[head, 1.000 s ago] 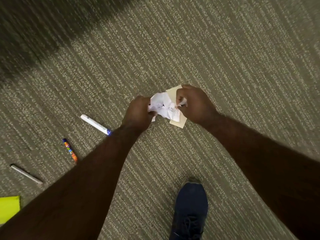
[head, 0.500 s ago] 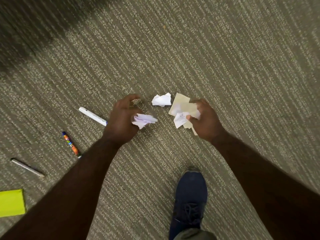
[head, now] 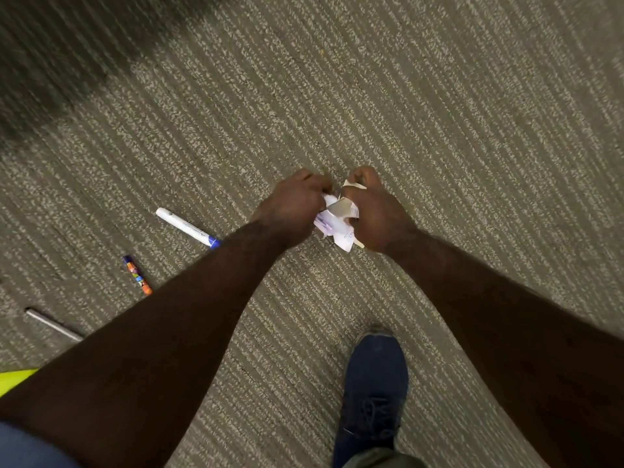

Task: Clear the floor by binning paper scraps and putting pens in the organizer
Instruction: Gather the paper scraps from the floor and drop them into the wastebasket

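My left hand (head: 292,206) and my right hand (head: 378,214) are pressed together low over the carpet, both closed around a bunch of crumpled white and tan paper scraps (head: 336,222). On the floor to the left lie a white marker with a blue cap (head: 187,227), a short multicoloured pen (head: 137,275) and a thin silver pen (head: 54,324), partly hidden by my left forearm. The small scrap seen earlier on the carpet is hidden behind my hands or gathered in them; I cannot tell which.
A corner of a yellow-green sheet (head: 15,378) shows at the left edge under my left arm. My dark blue shoe (head: 373,390) stands on the striped grey carpet (head: 439,113) at the bottom centre. A dark shadow covers the upper left.
My hands, apart half a second ago with scraps in each, have come together over the loose scrap and hold one bunch.
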